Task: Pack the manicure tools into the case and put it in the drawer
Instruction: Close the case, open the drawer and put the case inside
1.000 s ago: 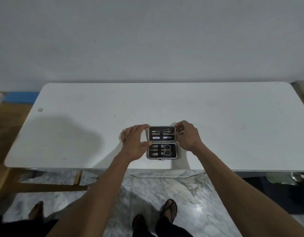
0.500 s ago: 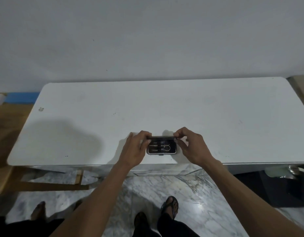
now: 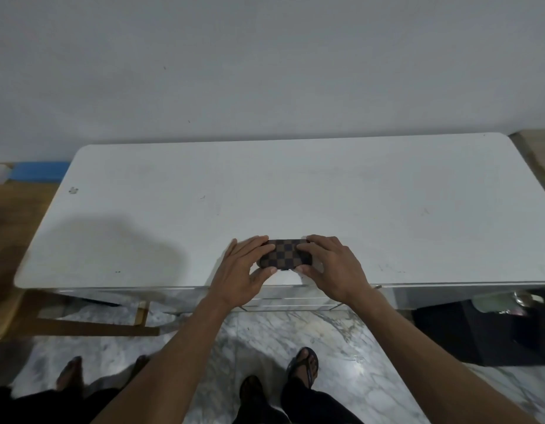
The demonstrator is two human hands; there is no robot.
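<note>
The manicure case [image 3: 284,254] lies closed near the front edge of the white table [image 3: 295,191]; its lid shows a brown and black checkered pattern. My left hand [image 3: 245,267] grips its left end, fingers on top and thumb at the front. On the right end rests my right hand [image 3: 329,264], holding it the same way. The tools are hidden inside the case. Below the table's front edge, directly under the case, a drawer front [image 3: 295,296] with a reflective face shows between my wrists.
A grey wall rises behind the table. A wooden frame [image 3: 90,325] stands at the lower left on the marble floor. A dark box [image 3: 485,328] sits under the table's right side. My feet [image 3: 305,368] stand close to the table front.
The case lay open showing the tools, then the lid was folded down toward me. It is now fully closed under both hands.
</note>
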